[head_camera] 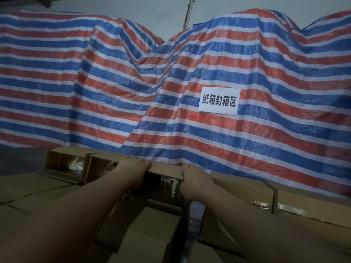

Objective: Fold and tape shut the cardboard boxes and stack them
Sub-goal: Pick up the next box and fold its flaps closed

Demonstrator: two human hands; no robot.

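A taped brown cardboard box [167, 168] lies on top of a stack of boxes, pushed against a striped tarp. My left hand [133, 168] grips its left end, fingers curled over the top edge. At the box's right end my right hand [195, 179] holds on, fingers over the top and thumb on the near face. Clear tape shines on the box's near side [171, 184]. Two more boxes [68, 162] sit in the same row to the left, and other taped boxes [247, 188] stand to the right.
A red, white and blue striped tarp [171, 92] hangs right behind the row, with a white paper sign [218, 101] on it. Lower boxes [148, 230] fill the foreground, and a bluish tape strip [193, 224] runs between them. Flat box tops [34, 188] spread at the left.
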